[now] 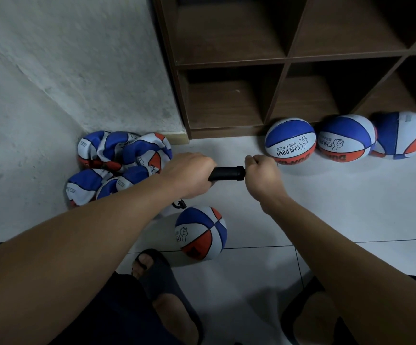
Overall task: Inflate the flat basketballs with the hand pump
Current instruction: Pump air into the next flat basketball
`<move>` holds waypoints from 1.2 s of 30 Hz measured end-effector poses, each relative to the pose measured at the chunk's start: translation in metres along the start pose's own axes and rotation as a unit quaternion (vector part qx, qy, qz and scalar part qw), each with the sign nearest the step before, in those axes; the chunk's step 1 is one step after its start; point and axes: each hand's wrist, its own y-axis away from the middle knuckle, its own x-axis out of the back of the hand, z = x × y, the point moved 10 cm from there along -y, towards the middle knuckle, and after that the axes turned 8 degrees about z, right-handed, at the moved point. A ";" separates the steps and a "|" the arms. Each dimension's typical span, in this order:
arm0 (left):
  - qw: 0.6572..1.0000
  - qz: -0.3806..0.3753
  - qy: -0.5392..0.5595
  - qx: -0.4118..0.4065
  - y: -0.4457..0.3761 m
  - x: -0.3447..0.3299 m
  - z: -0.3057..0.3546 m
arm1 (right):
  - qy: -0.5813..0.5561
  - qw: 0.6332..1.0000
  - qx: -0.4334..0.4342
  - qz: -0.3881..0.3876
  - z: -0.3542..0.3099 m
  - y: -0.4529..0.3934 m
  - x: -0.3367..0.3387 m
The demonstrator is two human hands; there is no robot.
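White tiled floor (326,207) beside a dark wooden cubby shelf (289,58). Left hand (189,175) clenched on the black pump barrel (227,173), right hand (263,175) closed on the handle end, pushed in close. Hose (179,204) down to the half-round basketball (200,232) on the floor near a sandalled foot. Risk: ball unheld, may roll and pull the needle out, or bend it. Flat basketballs (117,165) heaped in the corner, waiting.

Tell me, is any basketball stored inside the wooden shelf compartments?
No: the compartments of the wooden shelf in view hold nothing, and the three inflated basketballs rest on the floor in front of it.
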 end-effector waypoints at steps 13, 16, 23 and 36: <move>0.999 -0.003 0.006 0.045 -0.001 -0.005 -0.033 | -0.042 0.992 -0.074 0.093 0.024 -0.038 0.067; 0.999 -0.012 0.008 0.032 -0.001 -0.006 -0.017 | -0.010 0.997 -0.020 0.080 0.009 -0.020 0.044; 1.000 -0.011 -0.002 0.011 0.001 -0.004 0.003 | -0.009 1.000 -0.003 0.019 0.002 0.003 0.002; 0.999 -0.014 0.027 0.035 -0.002 -0.004 -0.033 | 0.001 0.997 -0.041 0.058 0.007 -0.026 0.053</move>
